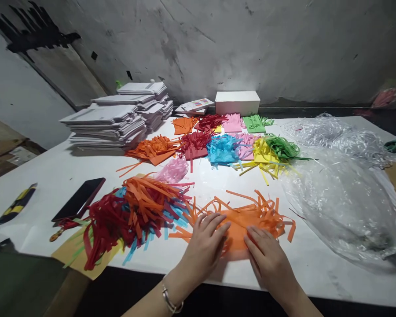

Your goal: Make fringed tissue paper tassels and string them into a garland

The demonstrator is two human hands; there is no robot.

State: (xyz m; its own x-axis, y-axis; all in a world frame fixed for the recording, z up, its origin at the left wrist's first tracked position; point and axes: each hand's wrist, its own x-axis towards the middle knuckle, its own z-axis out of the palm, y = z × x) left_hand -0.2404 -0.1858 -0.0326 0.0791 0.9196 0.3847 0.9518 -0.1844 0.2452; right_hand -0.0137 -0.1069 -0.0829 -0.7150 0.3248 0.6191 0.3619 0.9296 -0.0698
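Observation:
An orange fringed paper piece [236, 231] lies on the white table [145, 259] near its front edge, with loose strips spreading to both sides. My left hand [206, 242] rests on its left part, fingers spread and bent over the paper. On its right part lies my right hand [267, 251], fingers extended and flat. Left of my hands is a heap of red, orange and blue strips [128, 211] on a tan sheet [66, 251]. The undersides of both hands are hidden.
Colourful fringed bundles [224, 149] stand in rows behind. Stacked white packets [102, 127] and a white box [237, 103] are farther back. A phone [79, 199] and a yellow-black object [18, 203] lie left; a clear plastic bag [343, 207] lies right.

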